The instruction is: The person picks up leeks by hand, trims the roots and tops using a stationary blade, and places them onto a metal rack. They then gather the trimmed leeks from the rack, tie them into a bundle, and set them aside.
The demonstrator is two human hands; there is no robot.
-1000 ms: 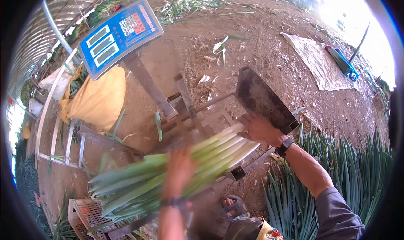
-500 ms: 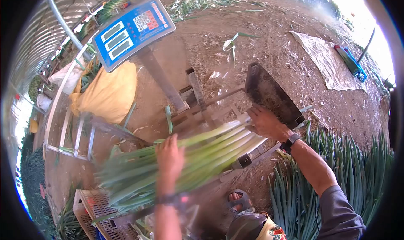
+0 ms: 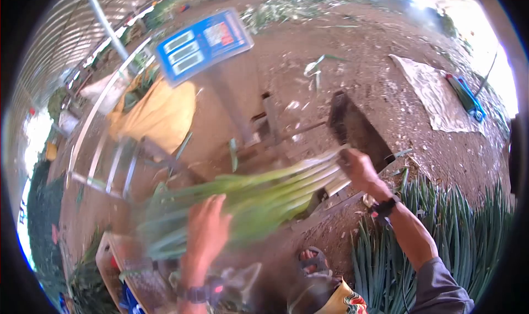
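A large bunch of green onions [image 3: 264, 195] lies across a metal stand, white ends to the right and blurred green leaves to the left. My left hand [image 3: 208, 228] rests on the leafy part from above, thumb apart from the extended fingers. At the white ends, my right hand [image 3: 361, 173] has its fingers curled round the stalk ends, the fingertips partly hidden. Just behind it stands an upright dark metal plate [image 3: 361, 129] fixed to the stand. Both wrists carry dark bands.
A blue scale display [image 3: 204, 47] stands on a post at the upper left, near a yellow sack [image 3: 160, 113] and a metal rail frame. More green onions [image 3: 435, 237] lie at the lower right. A crate [image 3: 124, 270] sits lower left; a pale sheet [image 3: 432, 96] lies upper right.
The view has shifted, so the scale and sack appear farther right. My left hand has moved left and lower along the leaves. My right hand's fingers are more curled at the white ends.
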